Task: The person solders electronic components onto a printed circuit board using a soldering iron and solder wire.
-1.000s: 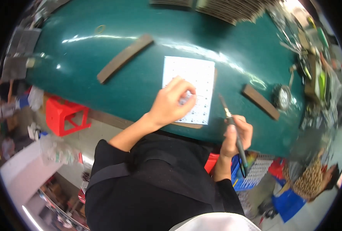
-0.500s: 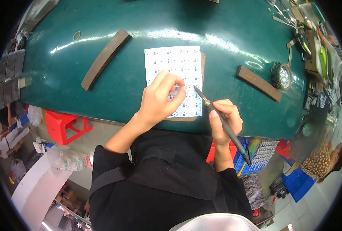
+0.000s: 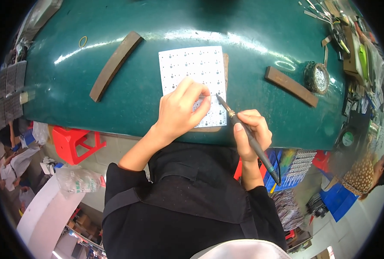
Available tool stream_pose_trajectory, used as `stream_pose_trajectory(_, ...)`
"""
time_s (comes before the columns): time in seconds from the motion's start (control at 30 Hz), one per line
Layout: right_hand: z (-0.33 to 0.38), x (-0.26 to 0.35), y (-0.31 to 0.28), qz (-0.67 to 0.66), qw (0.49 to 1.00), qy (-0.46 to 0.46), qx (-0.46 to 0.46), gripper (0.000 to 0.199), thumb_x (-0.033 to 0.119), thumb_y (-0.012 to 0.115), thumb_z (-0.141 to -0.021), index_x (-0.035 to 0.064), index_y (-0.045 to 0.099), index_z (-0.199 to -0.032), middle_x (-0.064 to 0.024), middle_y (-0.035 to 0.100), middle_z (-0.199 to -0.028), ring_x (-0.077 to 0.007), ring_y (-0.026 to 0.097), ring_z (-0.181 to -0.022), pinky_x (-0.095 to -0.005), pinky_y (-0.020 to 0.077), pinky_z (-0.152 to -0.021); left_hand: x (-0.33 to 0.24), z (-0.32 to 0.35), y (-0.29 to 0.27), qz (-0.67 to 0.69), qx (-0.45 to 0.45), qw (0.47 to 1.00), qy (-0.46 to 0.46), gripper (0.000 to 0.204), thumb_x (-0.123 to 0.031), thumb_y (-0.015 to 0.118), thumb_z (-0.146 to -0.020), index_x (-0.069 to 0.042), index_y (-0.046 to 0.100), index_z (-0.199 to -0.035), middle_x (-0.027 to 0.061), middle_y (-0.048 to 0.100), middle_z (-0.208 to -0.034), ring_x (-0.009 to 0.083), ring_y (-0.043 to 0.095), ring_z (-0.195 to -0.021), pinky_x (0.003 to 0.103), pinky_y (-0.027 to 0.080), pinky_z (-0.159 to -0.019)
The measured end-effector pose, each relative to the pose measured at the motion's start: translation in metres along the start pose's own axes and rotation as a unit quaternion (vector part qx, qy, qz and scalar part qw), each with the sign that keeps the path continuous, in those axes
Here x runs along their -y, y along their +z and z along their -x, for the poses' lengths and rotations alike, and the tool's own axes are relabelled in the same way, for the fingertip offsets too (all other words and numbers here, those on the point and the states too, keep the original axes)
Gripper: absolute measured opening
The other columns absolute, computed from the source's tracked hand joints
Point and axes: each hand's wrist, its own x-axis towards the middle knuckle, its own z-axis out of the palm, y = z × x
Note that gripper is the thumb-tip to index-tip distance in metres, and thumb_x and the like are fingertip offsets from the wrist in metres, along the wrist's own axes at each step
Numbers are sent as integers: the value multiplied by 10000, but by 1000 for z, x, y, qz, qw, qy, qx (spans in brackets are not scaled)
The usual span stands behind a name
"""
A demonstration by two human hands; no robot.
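A white circuit board panel [image 3: 191, 64] with rows of small dark spots lies in front of me on a thin brown backing board [image 3: 225, 71]. My left hand [image 3: 184, 103] rests over its middle left, thumb and forefinger pinched on a thin solder wire [image 3: 213, 95]. My right hand [image 3: 252, 133] grips a dark soldering iron [image 3: 257, 149] like a pen. The iron's tip meets the wire's end near the panel's right edge. Part of the panel is hidden under my left hand.
On the green table [image 3: 149, 86] lie a long brown bar [image 3: 115, 67] at left and a shorter one [image 3: 291, 86] at right. Beside the latter stands a round tin [image 3: 316, 78]. Tools [image 3: 341, 41] crowd the right edge. A red stool [image 3: 73, 144] and a blue crate [image 3: 282, 162] stand below.
The whole view has shifted slightly. Relative to the panel, both hands and the iron's tip sit a little nearer to me; their grips look the same.
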Motion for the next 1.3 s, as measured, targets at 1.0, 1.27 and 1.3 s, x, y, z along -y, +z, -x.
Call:
stream_pose_trajectory(1.0, 19, 10, -4, 19, 1000, -12, -12, 174, -18, 685, -732, -43, 631, -895, -170, 651, -786, -182, 580, -592, -262, 446, -524, -1, 0, -1, -20, 50, 996, 69, 98, -57, 726, -769, -84, 648, -822, 30, 586, -752, 154, 592, -596, 283, 466, -536)
stream_pose_trajectory(1.27, 27, 16, -11, 13, 999, -46, -17, 177, -12, 685, -730, -47, 634, -896, -177, 658, -797, -201, 615, -627, -261, 470, -541, -7, 17, -7, 71, 50, 996, 28, 112, 0, 688, -814, -24, 619, -900, 84, 587, -836, 187, 606, -699, 303, 505, -587)
stream_pose_trajectory(1.3, 28, 16, -11, 16, 999, -46, -13, 175, -13, 685, -730, -47, 634, -895, -176, 658, -797, -197, 612, -622, -260, 468, -539, -8, 19, -4, 74, 61, 995, 33, 110, 4, 684, -817, -18, 615, -900, 85, 588, -840, 191, 610, -708, 304, 514, -598)
